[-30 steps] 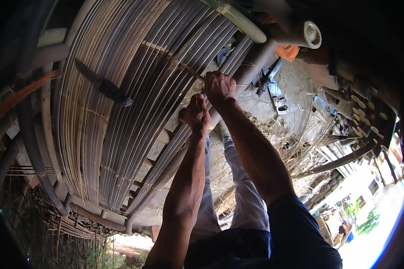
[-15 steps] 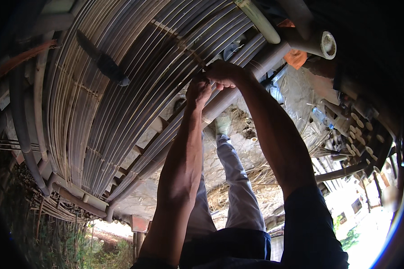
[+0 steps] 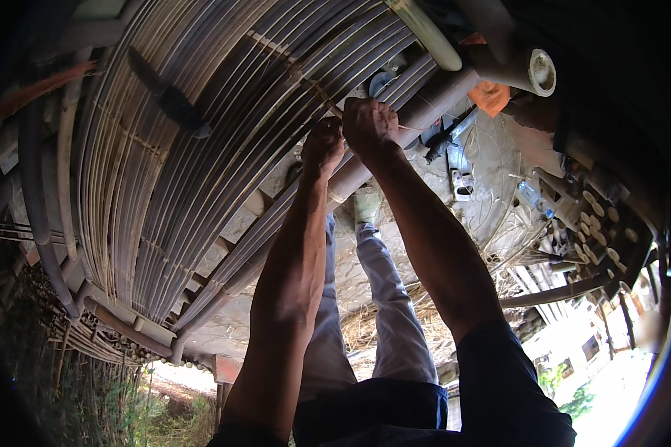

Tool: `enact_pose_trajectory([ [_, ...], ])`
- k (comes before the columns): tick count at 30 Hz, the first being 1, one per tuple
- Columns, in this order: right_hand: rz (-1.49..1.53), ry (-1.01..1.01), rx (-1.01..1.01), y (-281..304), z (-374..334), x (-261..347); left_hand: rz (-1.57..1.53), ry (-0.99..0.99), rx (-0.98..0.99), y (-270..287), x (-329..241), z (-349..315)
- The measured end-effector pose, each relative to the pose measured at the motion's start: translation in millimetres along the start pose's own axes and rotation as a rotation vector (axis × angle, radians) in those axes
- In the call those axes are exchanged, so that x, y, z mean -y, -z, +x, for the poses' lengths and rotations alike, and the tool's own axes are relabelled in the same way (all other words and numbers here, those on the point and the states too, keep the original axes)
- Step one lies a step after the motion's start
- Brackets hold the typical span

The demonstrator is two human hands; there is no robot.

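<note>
Both hands are closed side by side over the near right edge of a slatted bamboo panel (image 3: pixel 224 127). My right hand (image 3: pixel 370 127) is a fist around a thin binding strip (image 3: pixel 410 128), whose loose end sticks out to its right. Just left of it, my left hand (image 3: pixel 323 147) is curled shut; what its fingers hold is hidden. A woven lashing (image 3: pixel 320 93) crosses the dark slats and runs down to the hands. Beneath them passes a thick bamboo pole (image 3: pixel 350 179) along the panel's edge. A dark knife (image 3: pixel 175 104) lies on the slats to the left.
A cut bamboo pole end (image 3: pixel 542 72) juts out at the upper right, by an orange piece (image 3: pixel 490 97). Tools (image 3: pixel 458 160) lie on the ground below the edge pole. Cut bamboo lengths (image 3: pixel 593 223) are stacked at the right. Straw (image 3: pixel 365 328) lies around my legs.
My hands have drawn slightly apart, and my right hand has turned from reaching across the left into an upright fist. Both forearms have shifted a little left.
</note>
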State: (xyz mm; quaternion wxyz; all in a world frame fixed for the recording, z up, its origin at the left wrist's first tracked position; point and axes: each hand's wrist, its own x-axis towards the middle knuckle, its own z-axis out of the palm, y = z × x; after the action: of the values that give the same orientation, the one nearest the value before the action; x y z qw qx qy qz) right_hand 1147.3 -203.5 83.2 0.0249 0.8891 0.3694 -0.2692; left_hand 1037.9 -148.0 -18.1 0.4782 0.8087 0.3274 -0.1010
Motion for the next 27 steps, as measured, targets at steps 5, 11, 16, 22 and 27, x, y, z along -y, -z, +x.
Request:
enact_pose_trajectory([
  [5,0.151,0.372,0.049,-42,4,-29,-0.085,-0.122,-0.042,-2,-11,-2],
  [11,0.764,-0.194,0.82,13,40,-32,0.055,0.192,0.08,-3,-10,1],
  [16,0.37,0.077,0.294,-6,8,-47,0.127,0.423,-0.128,5,-60,-16],
  [22,1.006,-0.02,0.242,91,-86,-73,-0.203,0.252,-0.714,31,-42,-108],
  [27,1.779,0.203,0.177,57,-93,-88,0.066,0.171,-0.484,70,-66,-189],
])
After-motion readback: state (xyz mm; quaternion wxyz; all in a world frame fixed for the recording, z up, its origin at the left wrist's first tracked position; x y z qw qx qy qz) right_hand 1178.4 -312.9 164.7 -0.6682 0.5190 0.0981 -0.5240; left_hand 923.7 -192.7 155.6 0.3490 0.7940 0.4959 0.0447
